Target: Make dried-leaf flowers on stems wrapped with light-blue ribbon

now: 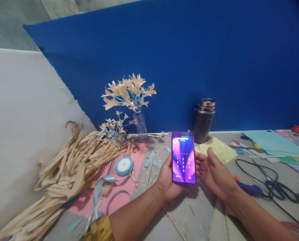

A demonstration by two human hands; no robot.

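A smartphone (184, 159) is held upright in my left hand (169, 183), with its lit purple-blue screen showing a number keypad. My left fingers pass behind it, mostly out of sight. Close by the phone's right edge is my right hand (216, 174), palm turned inward, thumb raised and fingers loosely bent. Whether those fingertips touch the phone's edge I cannot tell. Beyond the phone lies a crumpled pale yellow sheet (218, 149).
At left, dried corn husks (76, 157) lie beside pink paper (81, 204) and a blue ribbon spool (124, 166). Husk flowers (129, 90) stand in a clear vase (140, 125). An open dark flask (204, 120) stands behind. On the right are a blue-handled tool (251, 189) and black cord (280, 187).
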